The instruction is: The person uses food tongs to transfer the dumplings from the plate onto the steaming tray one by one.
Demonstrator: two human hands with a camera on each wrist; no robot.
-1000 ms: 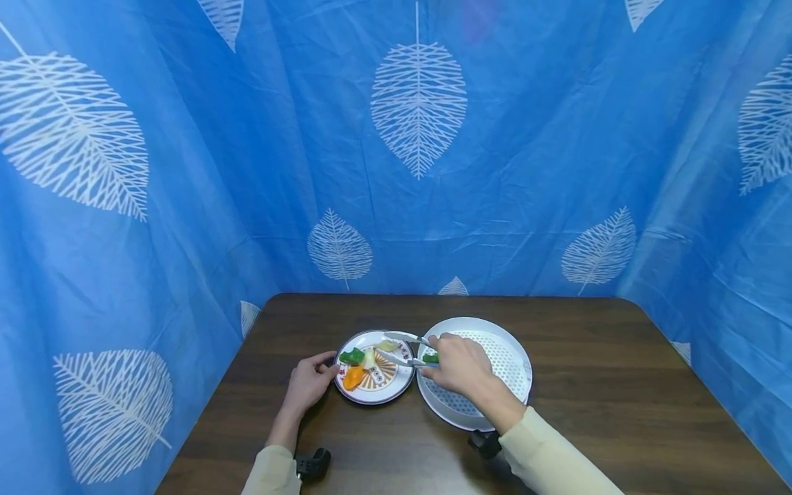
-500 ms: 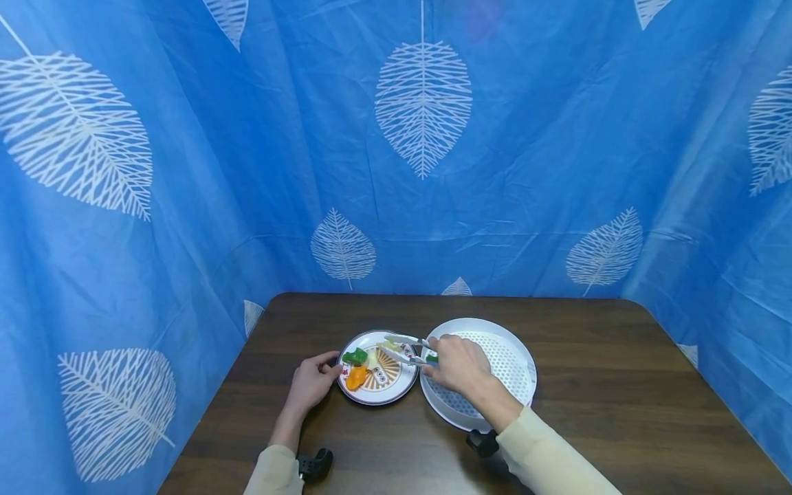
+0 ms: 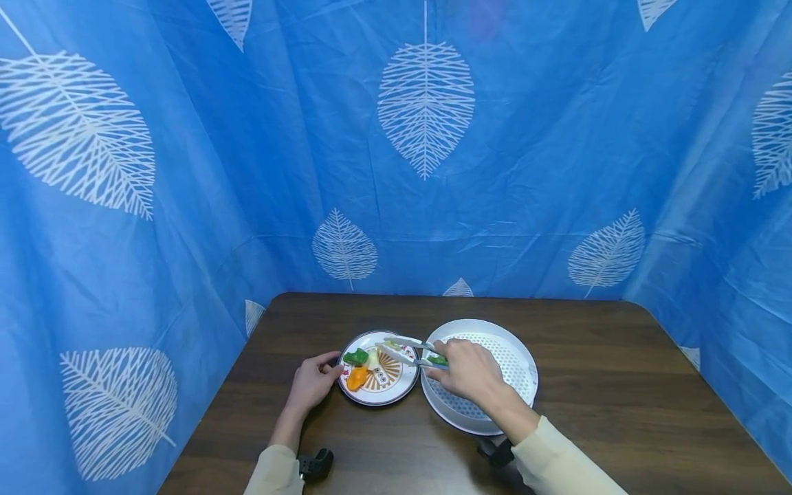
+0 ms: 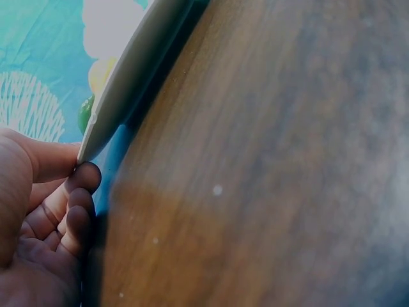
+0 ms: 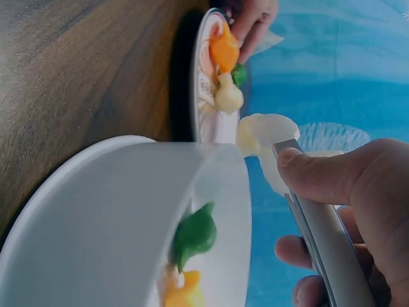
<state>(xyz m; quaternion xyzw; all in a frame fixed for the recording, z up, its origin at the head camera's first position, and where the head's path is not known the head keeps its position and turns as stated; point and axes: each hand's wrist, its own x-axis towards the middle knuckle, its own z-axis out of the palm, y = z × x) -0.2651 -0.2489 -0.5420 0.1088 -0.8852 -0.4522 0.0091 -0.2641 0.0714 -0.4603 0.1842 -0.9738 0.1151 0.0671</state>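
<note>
My right hand (image 3: 473,371) grips metal tongs (image 5: 332,236) between thumb and fingers, above a round white perforated tray (image 3: 513,371). The tongs' pale, wide ends reach left over a white patterned plate (image 3: 399,388). Around these ends shows a pale yellow piece (image 5: 246,135), partly hidden. On the plate's left half lie a green pepper-like piece (image 3: 355,357), an orange one (image 3: 357,377) and a cream one (image 5: 229,96). With thumb and index finger, my left hand (image 3: 312,381) pinches the plate's left rim, which is raised in the left wrist view.
Inside the tray are a green piece (image 5: 195,233) and a yellow piece (image 5: 185,294). Plate and tray stand side by side on a dark wooden table (image 3: 581,385). Behind the table hangs a blue curtain (image 3: 513,206) with white leaf prints.
The tongs' ends have come closer together over the plate. My right hand has shifted slightly right and nearer to me. My left hand stays on the plate's rim.
</note>
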